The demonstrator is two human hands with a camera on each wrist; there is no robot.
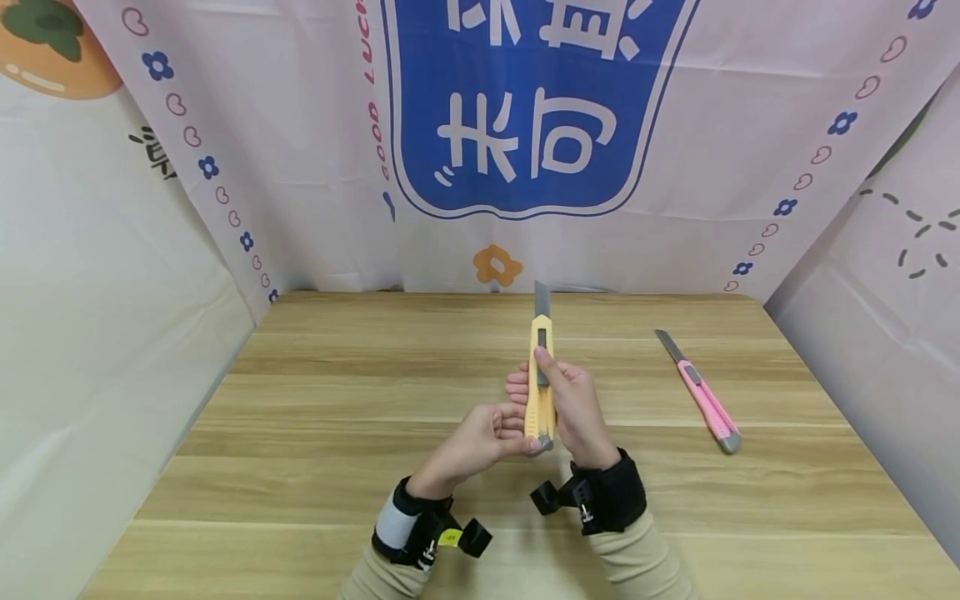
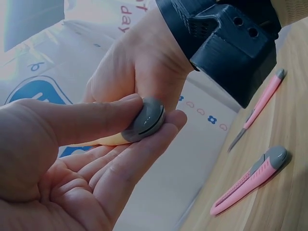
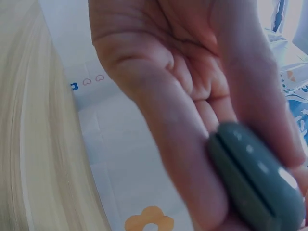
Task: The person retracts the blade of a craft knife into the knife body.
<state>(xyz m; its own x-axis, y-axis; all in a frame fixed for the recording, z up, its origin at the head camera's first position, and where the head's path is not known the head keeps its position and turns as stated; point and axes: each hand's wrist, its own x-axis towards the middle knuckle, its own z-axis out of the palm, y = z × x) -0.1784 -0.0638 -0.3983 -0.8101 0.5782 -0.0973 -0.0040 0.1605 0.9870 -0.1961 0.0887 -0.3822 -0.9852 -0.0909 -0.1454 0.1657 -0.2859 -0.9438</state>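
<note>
Two hands meet on a yellow cutter (image 1: 535, 402) held over the desk (image 1: 300, 458), its long axis running from 6 to 12 o'clock and its bare blade (image 1: 542, 300) pointing to 12, away from the person. The right hand (image 1: 577, 404), at the cutter's 4 o'clock, grips the body, thumb over the slider track. The left hand (image 1: 483, 437), at about 7:30, is nearer the grey end cap (image 2: 147, 118), pinching it between thumb and fingers. A pink cutter (image 1: 708, 398) lies at the right hand's 3 o'clock, blade toward 11; the left wrist view shows a second pink cutter (image 2: 257, 180).
</note>
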